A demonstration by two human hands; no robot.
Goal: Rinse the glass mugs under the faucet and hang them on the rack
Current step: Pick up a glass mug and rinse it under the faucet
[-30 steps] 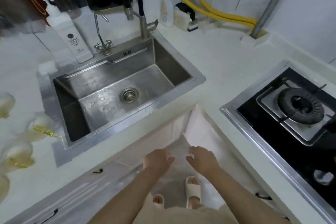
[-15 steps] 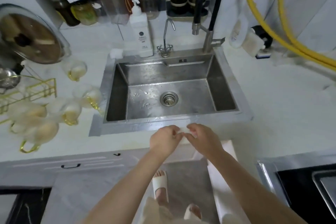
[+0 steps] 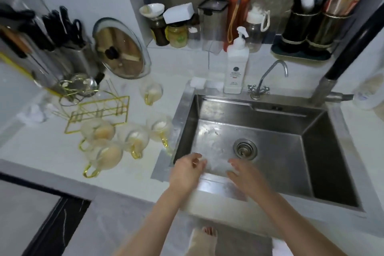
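My left hand and right hand hover empty, fingers loosely spread, over the steel sink's near edge, glass mugs clustered beside the gold rack.

You're looking at clear glass mugs with yellow-gold handles, standing on a white counter. The wire rack beside them is the same gold. Your sink is grey brushed steel, and so is the small faucet. Behind it stands a white pump bottle with a small dark round mark, a tall orange bottle and two black utensil holders.
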